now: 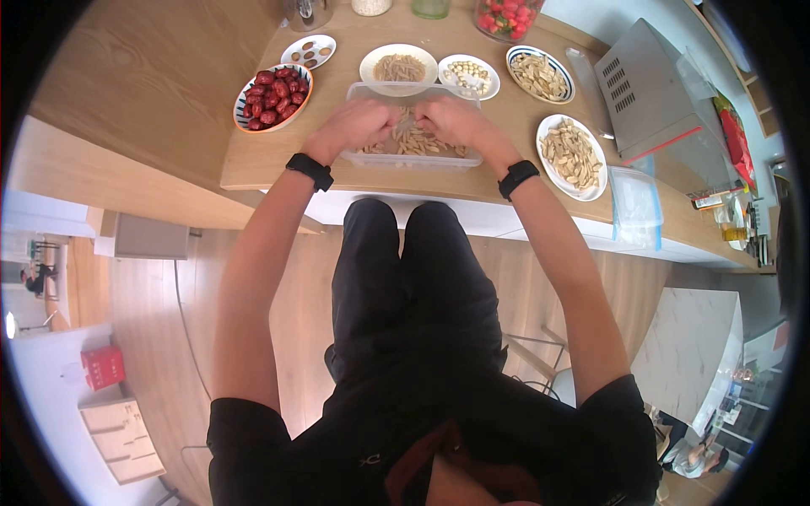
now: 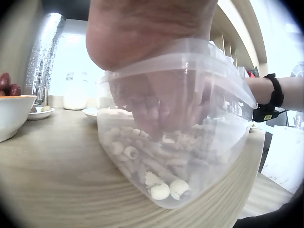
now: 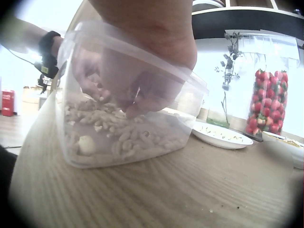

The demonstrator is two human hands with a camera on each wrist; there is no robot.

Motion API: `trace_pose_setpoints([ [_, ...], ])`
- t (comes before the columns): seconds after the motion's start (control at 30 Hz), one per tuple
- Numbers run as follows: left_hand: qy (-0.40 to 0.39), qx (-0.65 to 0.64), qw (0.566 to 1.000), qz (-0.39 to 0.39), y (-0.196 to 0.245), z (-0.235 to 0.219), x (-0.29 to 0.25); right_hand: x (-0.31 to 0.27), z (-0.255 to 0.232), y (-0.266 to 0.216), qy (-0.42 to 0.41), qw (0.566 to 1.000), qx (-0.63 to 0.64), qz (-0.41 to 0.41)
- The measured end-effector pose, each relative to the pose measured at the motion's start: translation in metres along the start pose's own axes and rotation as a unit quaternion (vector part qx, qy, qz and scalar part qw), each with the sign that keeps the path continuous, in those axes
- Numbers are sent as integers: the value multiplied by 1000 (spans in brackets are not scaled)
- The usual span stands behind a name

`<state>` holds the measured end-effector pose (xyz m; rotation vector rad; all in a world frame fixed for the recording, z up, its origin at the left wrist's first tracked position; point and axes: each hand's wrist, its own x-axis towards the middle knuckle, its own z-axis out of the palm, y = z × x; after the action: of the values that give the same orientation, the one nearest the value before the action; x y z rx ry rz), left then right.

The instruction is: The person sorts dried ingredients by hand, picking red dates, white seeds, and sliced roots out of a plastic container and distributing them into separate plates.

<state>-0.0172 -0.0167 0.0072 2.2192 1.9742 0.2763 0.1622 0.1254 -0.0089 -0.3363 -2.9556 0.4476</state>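
A clear plastic container [image 1: 413, 159] stands near the counter's front edge. It holds pale brown elongated dried pieces [image 1: 419, 142], with a few round cream lotus seeds [image 2: 160, 191] in a corner. My left hand [image 1: 364, 123] reaches in over the left side, my right hand [image 1: 449, 121] over the right. Both have bent fingers, close together above the dried pieces. Through the cloudy wall in the left wrist view, left fingers [image 2: 148, 116] point down near the contents; right fingers [image 3: 142, 107] do likewise in the right wrist view. I cannot tell whether anything is pinched between them.
Behind the container sit a bowl of pale strips [image 1: 399, 67] and a plate of lotus seeds [image 1: 469, 76]. Red dates [image 1: 274, 99] fill a bowl at left. Plates of dried slices [image 1: 540, 76] and dried pieces [image 1: 572, 156] stand right, near a microwave [image 1: 654, 88] and plastic bag [image 1: 635, 207].
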Motion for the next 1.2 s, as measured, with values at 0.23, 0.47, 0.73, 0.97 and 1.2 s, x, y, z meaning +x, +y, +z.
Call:
trace_pose_setpoints([
  [0.23,78,-55,994,52,-2,3,1,2,-9,0,42,991,124,-5],
  [0.47,106,-223,969,20,-20,-14,23,40,-41,19,155,969,192,27],
  [0.73,196,-226,952,-64,-42,-59,58,56,-50,34,234,947,208,69],
  [0.97,31,-106,993,36,-20,-29,5,-2,-52,16,-60,995,76,-1],
  [1.2,-124,154,980,19,1,-11,-10,-1,-9,-1,-275,949,-149,50],
])
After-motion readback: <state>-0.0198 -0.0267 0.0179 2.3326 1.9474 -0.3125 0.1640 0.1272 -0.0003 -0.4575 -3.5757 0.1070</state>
